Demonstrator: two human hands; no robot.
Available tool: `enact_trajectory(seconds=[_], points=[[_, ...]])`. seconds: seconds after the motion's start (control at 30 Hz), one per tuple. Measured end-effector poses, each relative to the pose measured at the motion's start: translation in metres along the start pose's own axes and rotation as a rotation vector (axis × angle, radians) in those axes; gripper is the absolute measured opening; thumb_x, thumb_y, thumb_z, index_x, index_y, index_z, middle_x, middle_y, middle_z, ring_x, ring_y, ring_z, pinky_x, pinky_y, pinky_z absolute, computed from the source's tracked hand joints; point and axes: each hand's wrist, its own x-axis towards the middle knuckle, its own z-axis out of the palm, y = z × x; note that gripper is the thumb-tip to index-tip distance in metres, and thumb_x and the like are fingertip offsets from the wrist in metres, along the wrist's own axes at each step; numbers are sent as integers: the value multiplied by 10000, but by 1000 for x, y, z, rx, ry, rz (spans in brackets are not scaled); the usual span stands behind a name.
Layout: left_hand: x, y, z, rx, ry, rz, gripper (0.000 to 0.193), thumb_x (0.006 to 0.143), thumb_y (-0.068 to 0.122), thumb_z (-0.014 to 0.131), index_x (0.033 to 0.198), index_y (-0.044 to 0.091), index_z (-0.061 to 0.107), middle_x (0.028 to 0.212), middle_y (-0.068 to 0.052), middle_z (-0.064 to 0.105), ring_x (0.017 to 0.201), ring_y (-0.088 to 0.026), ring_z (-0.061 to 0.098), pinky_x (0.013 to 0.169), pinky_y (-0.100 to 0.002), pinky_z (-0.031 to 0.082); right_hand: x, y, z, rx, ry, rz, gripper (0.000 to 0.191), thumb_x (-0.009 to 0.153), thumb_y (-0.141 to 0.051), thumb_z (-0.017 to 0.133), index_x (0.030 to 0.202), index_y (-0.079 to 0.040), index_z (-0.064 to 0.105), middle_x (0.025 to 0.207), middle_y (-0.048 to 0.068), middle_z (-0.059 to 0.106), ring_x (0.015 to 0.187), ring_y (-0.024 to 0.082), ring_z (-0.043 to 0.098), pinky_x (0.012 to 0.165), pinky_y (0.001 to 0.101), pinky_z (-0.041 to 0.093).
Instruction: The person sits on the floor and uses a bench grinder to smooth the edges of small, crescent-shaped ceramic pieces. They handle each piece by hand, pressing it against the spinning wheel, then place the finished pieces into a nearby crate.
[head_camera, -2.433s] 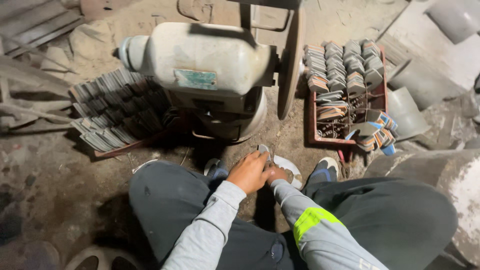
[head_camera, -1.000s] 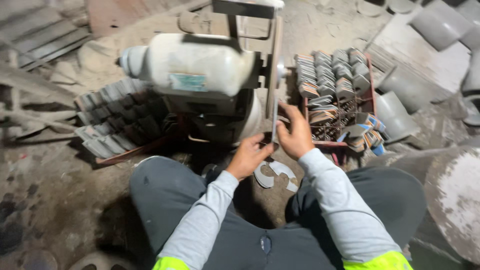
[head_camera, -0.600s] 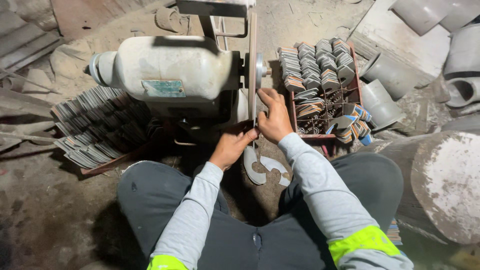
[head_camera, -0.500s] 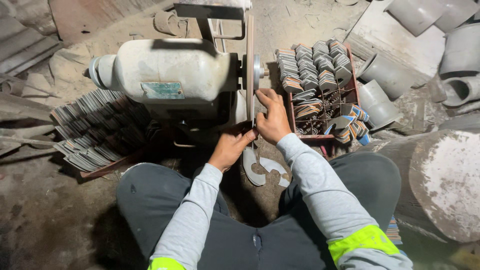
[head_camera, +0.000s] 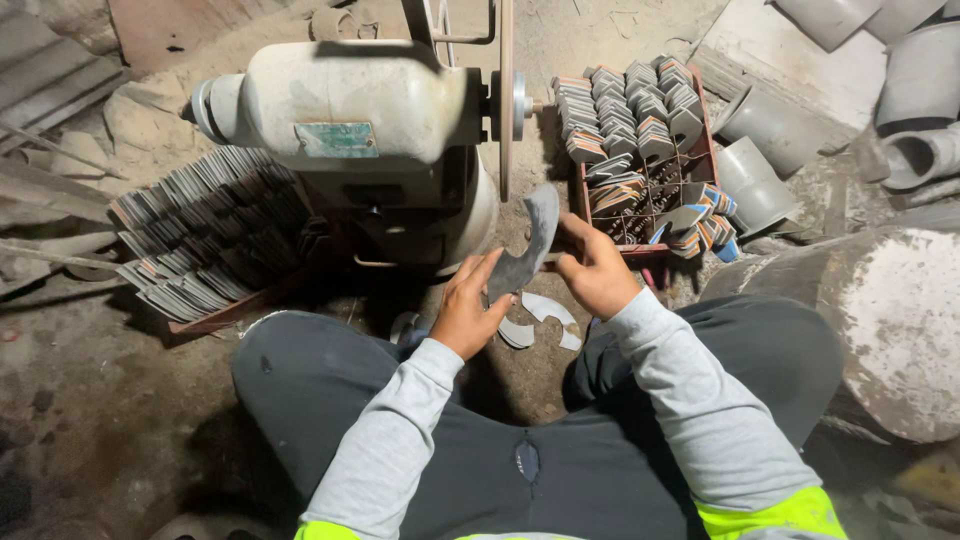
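The curved grey piece (head_camera: 530, 245) sits between my two hands, just below the thin disc (head_camera: 506, 95) of the bench grinder (head_camera: 345, 115). My left hand (head_camera: 468, 310) grips its lower end, fingers wrapped around the edge; my right hand (head_camera: 598, 270) pinches its other side, so both hands are closed on it. The piece stands nearly upright, its top close to the disc, though I cannot tell if they touch. Right of the grinder is a red crate (head_camera: 700, 150) packed with stacked pieces; left of it lies a fanned pile of flat grey plates (head_camera: 210, 235). In front of the grinder, pale offcuts (head_camera: 545, 315) rest on the floor between my knees
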Motion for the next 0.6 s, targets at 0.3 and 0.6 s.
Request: enact_trajectory(seconds=[0.3,0.6], points=[[45,-43,22,-851,-171,-134,457,952,83,709,1359,-94,600,1132,-51,704,989,-112,642,854,-253,569,54,23,10,-519,102,-297,664,792,54,529,1454,53,497,1427,236,510,1372,379,491,1171,392,380],[87,-43,12,-859,-117,-170,392,980,192,744,1274,-55,662,1070,-32,686,920,-107,623,763,-301,546,114,34,7,-656,207,-288,616,771,26,555,1385,72,549,1433,240,514,1361,418,457,1178,421,355]])
